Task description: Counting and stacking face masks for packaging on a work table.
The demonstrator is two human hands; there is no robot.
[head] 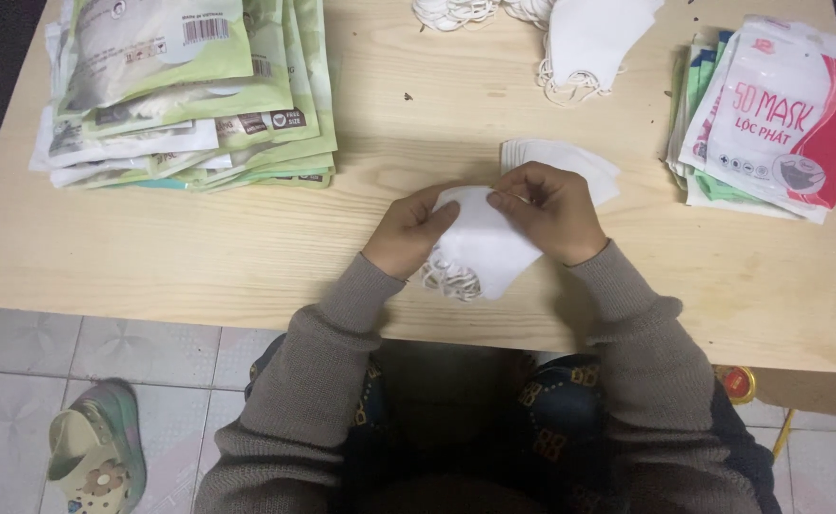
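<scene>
— While the person sits at the near edge of the wooden tabletop, what do the hands have hold of?

— Both hold one small stack of white face masks, just above the tabletop near its near edge, about the middle. The left hand grips the stack's left side, fingers curled around it. The right hand covers the upper right part, thumb and fingertips pinched together on the top edge. Both are closed on the stack, neither is spread flat.

— And the ear loops?

— A bunch of white loops hangs from the lower left of the stack, just under the left hand.

— What lies right by the hands?

— Just beyond the right hand, a second low pile of flat white masks rests on the tabletop, partly hidden by the fingers.

— Farther off?

— At the far edge, in the middle, more loose white masks with tangled loops. At the far left, a thick fanned heap of green and white packets. At the right, a smaller stack of packets, the top one white and red with a mask pictured on it.

— Below the tabletop?

— A tiled floor, with a pale green slipper at the near left, and a small red and yellow object at the near right.
</scene>
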